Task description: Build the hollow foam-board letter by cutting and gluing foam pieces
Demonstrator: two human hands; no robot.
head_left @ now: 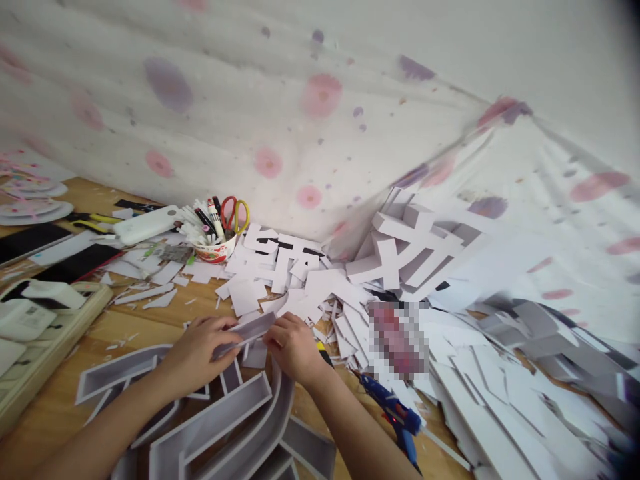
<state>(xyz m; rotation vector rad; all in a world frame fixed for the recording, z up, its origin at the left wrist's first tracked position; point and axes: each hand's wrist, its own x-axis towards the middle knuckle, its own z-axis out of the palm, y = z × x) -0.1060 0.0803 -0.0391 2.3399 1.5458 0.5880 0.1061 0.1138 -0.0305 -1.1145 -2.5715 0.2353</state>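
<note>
Left hand (197, 353) pinched one end of a white strip (256, 326), right hand (295, 348) the other, fingers closed, just above the frames (215, 419). Looked like a handling/positioning step; next move needed even grip.

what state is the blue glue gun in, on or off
Apparently on: a small red light glows on the side of the blue glue gun.

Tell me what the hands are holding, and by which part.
A pale grey, channel-shaped stiff board piece: the left hand grips its left end, the right hand its right end.
</note>
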